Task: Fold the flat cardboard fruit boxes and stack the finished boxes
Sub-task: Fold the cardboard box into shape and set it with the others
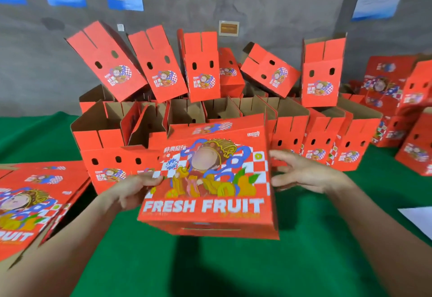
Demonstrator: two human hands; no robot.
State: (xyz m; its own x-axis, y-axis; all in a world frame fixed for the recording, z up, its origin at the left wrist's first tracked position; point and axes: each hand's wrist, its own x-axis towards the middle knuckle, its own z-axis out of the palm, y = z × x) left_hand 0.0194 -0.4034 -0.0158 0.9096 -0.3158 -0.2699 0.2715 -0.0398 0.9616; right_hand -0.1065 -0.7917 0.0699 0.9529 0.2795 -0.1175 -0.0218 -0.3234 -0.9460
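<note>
The box in hand [210,179] is held above the green table [210,273], its printed "FRESH FRUIT" face turned to the camera. It shows depth along its lower edge, so it appears already opened out from flat; whether its bottom is locked cannot be told.

The left hand [138,189] grips the box's left edge with curled fingers. The right hand [301,175] is released, with fingers straight at the right edge; contact is not certain.

Directly behind stand the finished boxes [327,137], open-topped in rows, with an upper layer [203,67] dropped into them at angles. More boxes [397,100] are stacked at the far right.

The pile of flat boxes [35,203] lies to the left. Judgement: a large part is done, but flats remain to be folded.
</note>
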